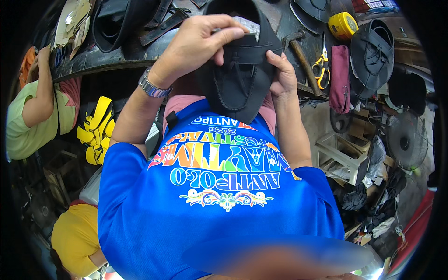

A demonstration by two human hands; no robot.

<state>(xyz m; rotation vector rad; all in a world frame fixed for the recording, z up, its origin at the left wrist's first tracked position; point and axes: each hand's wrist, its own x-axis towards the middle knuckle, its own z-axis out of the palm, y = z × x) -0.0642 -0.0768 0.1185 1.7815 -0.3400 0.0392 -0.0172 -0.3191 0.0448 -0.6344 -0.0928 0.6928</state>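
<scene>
A black shoe upper (239, 93) with lacing down its front stands in front of my chest, its toe toward me. My right hand (283, 74) is closed on its right side, thumb on the outer face. My left hand (210, 39), below a metal wristwatch (154, 85), is over the upper's opening. Its thumb and forefinger pinch a flat, silvery-grey piece (248, 26) whose kind I cannot make out. The inside of the upper is mostly hidden.
The dark workbench (107, 65) holds a hammer (303, 63), yellow-handled scissors (322, 70), a maroon pouch (339, 79), a yellow tub (343, 25) and more black uppers (372, 58). Yellow straps (98, 126) hang at left. People in green (30, 116) and yellow (77, 238) are nearby. A fan (406, 140) stands right.
</scene>
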